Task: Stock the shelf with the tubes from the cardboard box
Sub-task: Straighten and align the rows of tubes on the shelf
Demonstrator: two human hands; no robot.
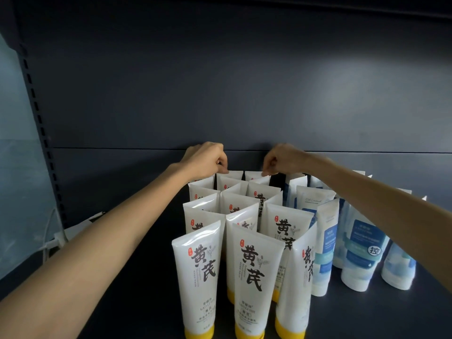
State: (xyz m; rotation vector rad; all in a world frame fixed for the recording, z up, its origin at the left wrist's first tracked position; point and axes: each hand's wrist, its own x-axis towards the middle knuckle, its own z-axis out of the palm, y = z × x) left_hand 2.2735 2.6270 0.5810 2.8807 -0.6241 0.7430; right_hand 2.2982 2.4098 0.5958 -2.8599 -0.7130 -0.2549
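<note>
Several white tubes with yellow caps and black brush lettering stand cap-down in rows on the dark shelf. Both arms reach over them to the back row. My left hand pinches the top edge of a rear white tube. My right hand pinches the top edge of the neighbouring rear tube. The cardboard box is out of view.
Several white and blue tubes stand to the right of the yellow-capped group. The dark back panel rises just behind the hands. At the left are a slotted shelf upright and white cables.
</note>
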